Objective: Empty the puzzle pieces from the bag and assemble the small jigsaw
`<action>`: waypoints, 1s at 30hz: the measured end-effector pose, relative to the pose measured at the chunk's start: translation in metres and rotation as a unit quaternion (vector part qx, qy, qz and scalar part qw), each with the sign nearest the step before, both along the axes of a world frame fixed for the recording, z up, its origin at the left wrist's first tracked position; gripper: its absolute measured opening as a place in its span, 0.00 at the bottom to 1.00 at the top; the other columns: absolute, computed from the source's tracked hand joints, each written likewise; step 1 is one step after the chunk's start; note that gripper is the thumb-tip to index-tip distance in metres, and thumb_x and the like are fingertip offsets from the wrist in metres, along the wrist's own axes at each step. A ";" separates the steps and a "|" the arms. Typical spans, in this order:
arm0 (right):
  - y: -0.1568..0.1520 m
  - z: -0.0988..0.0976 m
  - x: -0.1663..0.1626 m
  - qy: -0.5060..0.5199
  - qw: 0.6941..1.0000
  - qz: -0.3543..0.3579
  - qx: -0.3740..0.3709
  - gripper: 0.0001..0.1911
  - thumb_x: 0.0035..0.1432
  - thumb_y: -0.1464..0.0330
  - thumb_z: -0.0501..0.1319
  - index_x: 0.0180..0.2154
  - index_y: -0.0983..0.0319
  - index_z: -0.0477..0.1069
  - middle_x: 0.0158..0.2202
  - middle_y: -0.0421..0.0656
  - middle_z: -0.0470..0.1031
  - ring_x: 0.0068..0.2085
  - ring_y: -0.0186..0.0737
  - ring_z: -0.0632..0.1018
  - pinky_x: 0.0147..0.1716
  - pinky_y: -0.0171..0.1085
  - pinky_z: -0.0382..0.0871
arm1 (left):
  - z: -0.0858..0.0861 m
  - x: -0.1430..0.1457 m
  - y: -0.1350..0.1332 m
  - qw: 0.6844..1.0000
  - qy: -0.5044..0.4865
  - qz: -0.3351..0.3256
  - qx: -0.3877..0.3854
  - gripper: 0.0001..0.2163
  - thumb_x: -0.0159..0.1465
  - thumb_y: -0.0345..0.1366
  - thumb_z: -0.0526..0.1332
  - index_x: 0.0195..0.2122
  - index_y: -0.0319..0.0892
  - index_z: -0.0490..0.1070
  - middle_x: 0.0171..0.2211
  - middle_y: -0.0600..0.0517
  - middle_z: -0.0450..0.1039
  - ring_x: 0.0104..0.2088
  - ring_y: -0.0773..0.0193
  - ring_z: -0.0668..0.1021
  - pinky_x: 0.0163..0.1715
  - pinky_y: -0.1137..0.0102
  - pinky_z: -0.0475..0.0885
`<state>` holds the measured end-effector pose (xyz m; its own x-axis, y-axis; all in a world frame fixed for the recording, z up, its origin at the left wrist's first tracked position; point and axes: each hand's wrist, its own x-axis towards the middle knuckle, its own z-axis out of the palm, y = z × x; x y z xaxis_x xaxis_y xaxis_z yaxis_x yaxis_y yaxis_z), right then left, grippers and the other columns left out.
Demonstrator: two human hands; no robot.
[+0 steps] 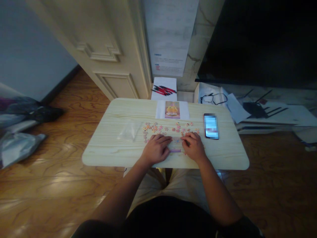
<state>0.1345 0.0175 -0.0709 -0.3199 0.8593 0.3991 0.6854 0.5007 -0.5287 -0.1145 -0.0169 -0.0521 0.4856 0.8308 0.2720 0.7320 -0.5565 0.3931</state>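
Observation:
Small pink and orange jigsaw puzzle pieces [177,127] lie scattered over the pale wood-patterned table. My left hand [156,148] rests palm down among them, its fingers stretched to the right. Across a small gap, my right hand [194,146] has thumb and forefinger pinched together; whatever is between the tips is too small to make out. A few bluish pieces [177,140] lie between both hands. Just below them is a joined purple strip [175,150], its left end close to my left thumb. Behind the pieces is a printed picture [172,110] of a yellow figure on white paper.
A clear plastic bag [129,130] lies on the table's left part, and a lit phone [211,126] on its right. Behind the table [104,145], red and black pens [163,90] rest on a white surface. A low cabinet holds a black router [255,109].

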 end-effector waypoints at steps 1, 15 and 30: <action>0.000 0.000 0.000 0.001 1.000 -0.001 -0.001 0.12 0.60 0.74 0.63 0.42 0.56 0.82 0.41 0.45 0.77 0.47 0.48 0.75 0.52 0.50 0.70 | 0.000 0.000 0.000 1.000 -0.001 0.003 0.004 0.21 0.65 0.36 0.60 0.59 0.45 0.74 0.58 0.48 0.76 0.54 0.48 0.74 0.54 0.50 0.68; 0.003 0.001 0.003 0.055 0.998 0.005 -0.009 0.12 0.60 0.74 0.63 0.42 0.56 0.82 0.40 0.45 0.77 0.46 0.46 0.77 0.51 0.48 0.72 | -0.001 -0.001 -0.001 0.999 -0.035 0.019 0.031 0.10 0.68 0.43 0.62 0.43 0.45 0.79 0.45 0.48 0.81 0.46 0.54 0.78 0.49 0.56 0.70; 0.004 0.019 0.014 0.165 0.984 -0.057 -0.023 0.09 0.63 0.68 0.62 0.41 0.57 0.81 0.39 0.45 0.78 0.39 0.43 0.79 0.37 0.42 0.76 | 0.002 -0.001 -0.009 0.996 -0.054 -0.056 0.035 0.17 0.66 0.48 0.60 0.48 0.44 0.78 0.47 0.45 0.81 0.46 0.54 0.80 0.48 0.56 0.73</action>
<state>0.1485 0.0210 -0.0518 -0.0799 0.9019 0.4245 0.5229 0.4005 -0.7525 -0.1158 -0.0257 -0.0498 0.5398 0.7497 0.3828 0.6189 -0.6617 0.4233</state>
